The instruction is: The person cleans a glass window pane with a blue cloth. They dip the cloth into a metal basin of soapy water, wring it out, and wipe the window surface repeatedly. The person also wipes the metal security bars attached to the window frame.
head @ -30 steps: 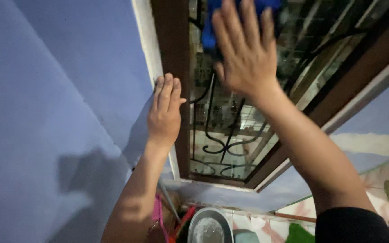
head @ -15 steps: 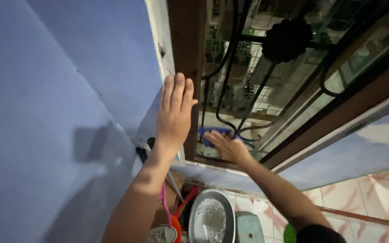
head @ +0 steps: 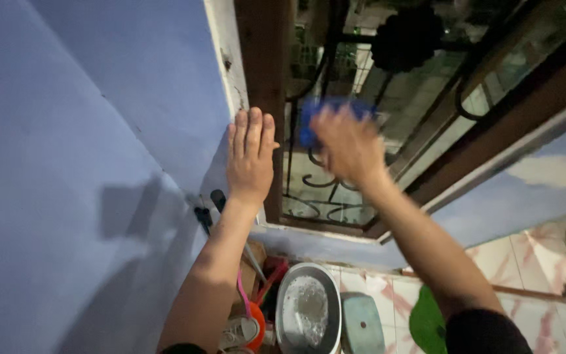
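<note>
My left hand (head: 249, 157) lies flat with fingers together against the brown wooden window frame (head: 266, 78) and the white trim beside it. My right hand (head: 348, 147) is blurred with motion and presses a blue cloth (head: 329, 115) against the window glass (head: 335, 183). Behind the glass runs a black wrought-iron grille (head: 325, 196) with curls. Most of the cloth is hidden under my palm; its top and left edges show.
A blue wall (head: 86, 164) fills the left side. Below the window stand a round metal basin (head: 308, 314), an orange container (head: 255, 331) with utensils, a grey-green stool (head: 363, 324), a green item (head: 427, 324) and pink-patterned tiles (head: 545, 314).
My right hand with the blue cloth went from the top of the pane down to its lower edge, then back up to the middle. My left hand stayed on the frame.
</note>
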